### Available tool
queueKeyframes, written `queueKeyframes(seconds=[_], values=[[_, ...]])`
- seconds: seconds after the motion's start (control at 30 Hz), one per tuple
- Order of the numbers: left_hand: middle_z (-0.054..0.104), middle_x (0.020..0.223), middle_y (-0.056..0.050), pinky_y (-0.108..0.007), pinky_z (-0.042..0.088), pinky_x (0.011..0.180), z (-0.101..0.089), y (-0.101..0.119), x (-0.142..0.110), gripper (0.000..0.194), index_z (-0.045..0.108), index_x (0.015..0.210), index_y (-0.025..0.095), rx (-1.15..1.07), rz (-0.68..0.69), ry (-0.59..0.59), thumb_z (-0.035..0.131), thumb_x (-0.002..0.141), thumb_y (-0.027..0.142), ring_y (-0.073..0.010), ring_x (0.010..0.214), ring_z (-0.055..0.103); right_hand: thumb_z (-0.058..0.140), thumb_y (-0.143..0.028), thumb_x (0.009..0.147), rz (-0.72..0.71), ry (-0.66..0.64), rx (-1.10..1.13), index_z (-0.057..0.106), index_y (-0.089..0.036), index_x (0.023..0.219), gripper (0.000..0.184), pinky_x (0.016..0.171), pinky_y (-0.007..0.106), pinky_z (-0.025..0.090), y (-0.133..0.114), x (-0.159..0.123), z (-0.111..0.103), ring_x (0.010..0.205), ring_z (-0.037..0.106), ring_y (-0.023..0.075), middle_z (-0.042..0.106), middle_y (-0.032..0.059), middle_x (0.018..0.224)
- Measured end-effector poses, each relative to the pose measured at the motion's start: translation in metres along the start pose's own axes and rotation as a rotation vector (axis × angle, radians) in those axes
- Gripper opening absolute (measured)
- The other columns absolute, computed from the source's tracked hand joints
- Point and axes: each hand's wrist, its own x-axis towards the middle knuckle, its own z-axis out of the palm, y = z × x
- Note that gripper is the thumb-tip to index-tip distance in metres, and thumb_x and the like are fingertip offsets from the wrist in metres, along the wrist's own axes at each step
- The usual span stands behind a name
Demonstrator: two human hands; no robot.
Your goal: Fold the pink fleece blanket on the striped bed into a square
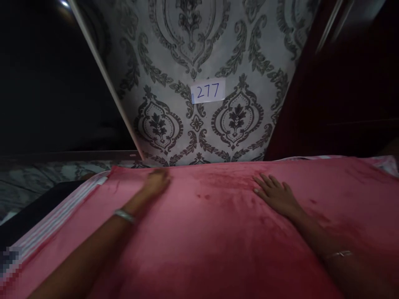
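A pink, velvety cloth [187, 232] lies spread out in front of me, with darker red streaks where its nap is brushed. My right hand [276, 193] rests flat on it, right of the middle, fingers stretched and apart. Near the cloth's far edge, left of the middle, is my left hand [157, 182]. Motion blurs its fingers, which look bent down toward the fabric; whether they pinch any of it does not show. A striped cloth [67, 216] shows from beneath the pink one along the left side.
Behind the cloth stands a wall with grey patterned wallpaper [196, 122], bearing a paper label [208, 90] marked 277. A large dark glossy panel [56, 83] is at the left. Dark reddish furniture [336, 95] stands at the right.
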Motion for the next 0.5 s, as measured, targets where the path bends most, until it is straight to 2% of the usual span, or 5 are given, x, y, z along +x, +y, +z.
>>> queueKeyframes(seconds=[0.13,0.2,0.27,0.37,0.5], values=[[0.018,0.168,-0.011,-0.057,0.020,0.124,0.010,0.097,0.004,0.070,0.028,0.158,0.027,-0.193,0.426,-0.233,0.036,0.098,0.062,-0.0334,0.155,0.017,0.027,-0.052,0.105,-0.010,0.008,0.014,0.029,-0.030,0.160,0.060,0.116,0.064,0.025,0.000,0.000,0.000,0.150,0.017,0.0334,0.019,0.0037,0.165],[0.015,0.169,-0.010,-0.061,0.015,0.124,0.019,0.142,0.012,0.074,0.026,0.159,0.026,-0.248,0.520,-0.248,0.032,0.097,0.066,-0.0344,0.156,0.012,0.026,-0.053,0.105,-0.023,0.029,0.021,0.029,-0.031,0.160,0.059,0.116,0.064,0.026,0.001,0.000,0.002,0.150,0.018,0.0336,0.020,0.0038,0.165],[0.018,0.168,-0.007,-0.061,0.012,0.124,0.028,0.159,0.023,0.072,0.029,0.158,0.028,-0.246,0.536,-0.240,0.032,0.097,0.066,-0.0333,0.156,0.013,0.026,-0.054,0.105,-0.022,0.046,0.024,0.030,-0.031,0.160,0.059,0.115,0.065,0.026,0.003,0.001,0.005,0.150,0.019,0.0340,0.021,0.0039,0.165],[0.020,0.168,-0.006,-0.058,0.013,0.125,0.032,0.109,0.034,0.067,0.030,0.157,0.028,-0.181,0.413,-0.239,0.032,0.099,0.060,-0.0300,0.156,0.013,0.027,-0.055,0.105,-0.023,0.062,0.029,0.031,-0.031,0.159,0.060,0.115,0.065,0.026,0.006,0.002,0.009,0.149,0.020,0.0346,0.022,0.0040,0.164],[0.033,0.164,-0.009,-0.055,0.025,0.123,0.020,-0.033,0.025,0.054,0.037,0.154,0.029,-0.018,0.001,-0.179,0.032,0.103,0.047,-0.0272,0.151,0.029,0.027,-0.056,0.104,-0.045,0.071,0.041,0.032,-0.033,0.159,0.060,0.115,0.066,0.027,0.009,0.003,0.012,0.149,0.020,0.0345,0.024,0.0038,0.164]])
